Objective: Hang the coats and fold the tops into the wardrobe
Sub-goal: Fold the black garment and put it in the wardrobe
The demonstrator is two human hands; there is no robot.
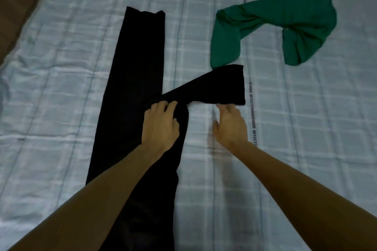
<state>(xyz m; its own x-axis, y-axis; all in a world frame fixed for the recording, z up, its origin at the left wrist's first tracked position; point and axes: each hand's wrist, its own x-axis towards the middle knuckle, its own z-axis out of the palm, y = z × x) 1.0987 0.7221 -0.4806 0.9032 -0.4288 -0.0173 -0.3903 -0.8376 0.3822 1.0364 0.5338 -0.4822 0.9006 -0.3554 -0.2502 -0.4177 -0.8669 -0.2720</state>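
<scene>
Nearest, the left hand (pixel 160 126) is pressed flat, fingers relaxed, on the black top (pixel 132 91), right at the sleeve (pixel 214 87) fold. The right hand (pixel 230 126) is laid open on the bed (pixel 306 149), fingertips touching the sleeve's lower edge, nothing gripped. The top is stretched long from the near edge of the bed straight away, its sleeve angled out rightward. Bare checked quilt is seen on both sides. Farther right, a green top (pixel 265 28) is left crumpled, just touching the sleeve's end.

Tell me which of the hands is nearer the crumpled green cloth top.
Right. The right hand lies below the crumpled green cloth top; the left hand presses the black garment farther left.
</scene>
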